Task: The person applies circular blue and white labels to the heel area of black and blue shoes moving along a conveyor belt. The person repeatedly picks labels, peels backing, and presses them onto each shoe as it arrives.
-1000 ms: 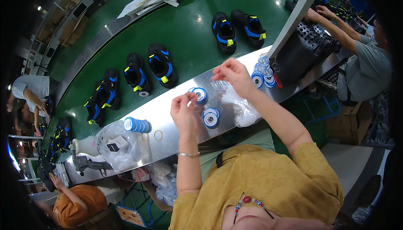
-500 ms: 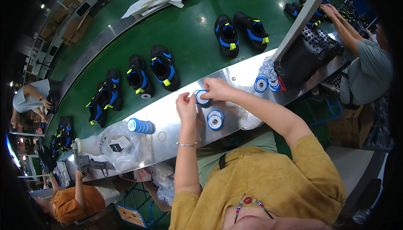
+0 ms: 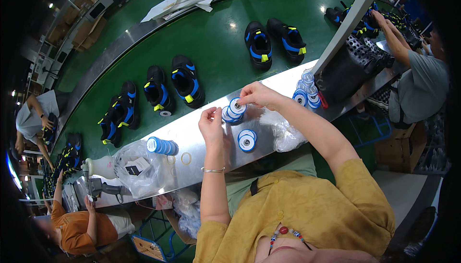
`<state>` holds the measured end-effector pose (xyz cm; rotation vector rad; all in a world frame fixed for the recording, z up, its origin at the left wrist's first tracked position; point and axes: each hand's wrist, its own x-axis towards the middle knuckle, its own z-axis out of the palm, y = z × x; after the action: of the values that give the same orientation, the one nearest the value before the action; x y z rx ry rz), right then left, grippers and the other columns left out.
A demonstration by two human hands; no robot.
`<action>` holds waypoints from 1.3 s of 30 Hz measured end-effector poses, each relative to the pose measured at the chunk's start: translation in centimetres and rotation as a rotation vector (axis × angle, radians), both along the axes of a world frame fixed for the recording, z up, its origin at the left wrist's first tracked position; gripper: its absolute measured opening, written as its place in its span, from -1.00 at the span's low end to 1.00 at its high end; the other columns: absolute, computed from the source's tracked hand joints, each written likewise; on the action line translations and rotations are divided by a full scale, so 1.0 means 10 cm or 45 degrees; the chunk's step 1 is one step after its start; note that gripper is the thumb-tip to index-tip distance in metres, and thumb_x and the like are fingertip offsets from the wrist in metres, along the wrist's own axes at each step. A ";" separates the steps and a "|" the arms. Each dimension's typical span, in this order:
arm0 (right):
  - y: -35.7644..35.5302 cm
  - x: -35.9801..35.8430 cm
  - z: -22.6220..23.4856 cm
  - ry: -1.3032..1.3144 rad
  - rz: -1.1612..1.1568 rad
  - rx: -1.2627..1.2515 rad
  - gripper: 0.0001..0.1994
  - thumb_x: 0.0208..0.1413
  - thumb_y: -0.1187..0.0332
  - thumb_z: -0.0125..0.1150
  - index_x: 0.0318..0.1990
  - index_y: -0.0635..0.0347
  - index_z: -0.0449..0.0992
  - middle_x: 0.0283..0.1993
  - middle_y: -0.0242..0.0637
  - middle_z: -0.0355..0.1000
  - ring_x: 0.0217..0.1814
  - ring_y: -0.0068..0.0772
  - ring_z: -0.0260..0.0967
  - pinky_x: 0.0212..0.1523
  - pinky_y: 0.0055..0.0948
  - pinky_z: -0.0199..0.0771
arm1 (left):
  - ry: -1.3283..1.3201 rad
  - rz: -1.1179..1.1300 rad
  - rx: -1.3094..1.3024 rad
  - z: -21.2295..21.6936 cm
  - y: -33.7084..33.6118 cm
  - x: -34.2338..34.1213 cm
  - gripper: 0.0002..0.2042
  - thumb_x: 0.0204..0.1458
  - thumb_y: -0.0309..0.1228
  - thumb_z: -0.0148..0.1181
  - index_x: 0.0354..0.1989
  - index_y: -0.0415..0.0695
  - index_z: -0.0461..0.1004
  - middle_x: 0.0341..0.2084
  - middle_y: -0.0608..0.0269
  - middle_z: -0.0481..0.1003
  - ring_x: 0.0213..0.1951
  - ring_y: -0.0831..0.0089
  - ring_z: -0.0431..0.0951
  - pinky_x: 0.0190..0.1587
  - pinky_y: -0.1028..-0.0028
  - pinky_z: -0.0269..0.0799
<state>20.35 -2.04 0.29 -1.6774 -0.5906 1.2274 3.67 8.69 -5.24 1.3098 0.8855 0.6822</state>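
My right hand (image 3: 260, 95) pinches a round blue-and-white tag (image 3: 237, 105) by its edge, tilted above a small stack of like tags (image 3: 229, 115) on the metal bench (image 3: 201, 156). Just left of that stack is my left hand (image 3: 211, 125), its thumb and fingers drawn together; what they hold, if anything, is too small to name. Closer to my body lies a second small pile of tags (image 3: 247, 141). A leaning column of tags (image 3: 161, 146) lies to the left, beside some thin tan rings (image 3: 186, 158). More tags (image 3: 307, 92) are heaped at the right.
Black-and-blue shoes (image 3: 188, 81) stand on the green conveyor (image 3: 216, 42) beyond the bench. A clear plastic bag (image 3: 139, 176) and a handheld tool (image 3: 103, 186) lie left; crumpled plastic (image 3: 285, 131) lies right. A slanted post (image 3: 353, 20) rises beside black bags (image 3: 348, 66). Co-workers sit both sides.
My right hand has lifted slightly up and right, raising a tag off the stack. My left hand has stayed nearly in place, a little apart from the tags.
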 end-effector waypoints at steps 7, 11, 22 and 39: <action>-0.09 -0.09 0.14 0.027 -0.013 0.265 -0.85 0.03 0.36 0.34 -0.36 0.22 0.52 -0.50 -0.42 0.41 -0.53 -0.66 0.20 -0.56 -0.61 0.11 | -0.279 -0.216 -0.408 0.40 -0.14 0.01 -0.84 0.02 -0.51 0.31 -0.25 -0.29 0.53 -0.47 0.36 0.52 -0.58 0.76 0.32 -0.61 0.73 0.07; -0.18 -0.25 0.21 -0.579 -0.114 0.359 -0.79 0.17 0.31 0.13 -0.32 0.31 0.46 -0.43 -0.11 0.45 -0.36 -0.25 0.41 -0.39 -0.37 0.34 | -0.276 -0.137 -0.242 0.51 -0.25 0.07 -0.86 0.05 -0.56 0.25 -0.22 -0.33 0.53 -0.45 0.35 0.52 -0.49 0.71 0.41 -0.44 0.70 0.30; -0.24 -0.35 0.30 -1.370 -0.005 0.342 -0.86 0.14 0.36 0.04 -0.37 0.25 0.43 -0.41 -0.09 0.48 -0.34 0.00 0.48 -0.35 -0.11 0.46 | -0.236 -0.158 0.265 0.45 -0.35 0.20 -0.86 0.06 -0.59 0.22 -0.22 -0.34 0.54 -0.43 0.33 0.48 -0.44 0.67 0.40 -0.34 0.67 0.31; -0.39 -0.11 0.18 -1.076 -0.267 0.598 -0.83 0.15 0.44 0.08 -0.13 0.28 0.45 -0.35 -0.14 0.46 -0.33 -0.16 0.48 -0.35 -0.31 0.45 | -0.177 -0.432 0.246 0.63 -0.38 0.57 -0.93 0.17 -0.52 0.10 -0.32 -0.27 0.41 -0.44 0.34 0.48 -0.45 0.71 0.39 -0.41 0.66 0.32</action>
<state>19.27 -5.93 2.07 -1.7343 -1.0711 0.1475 9.36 4.84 1.02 1.5209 0.4770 0.5914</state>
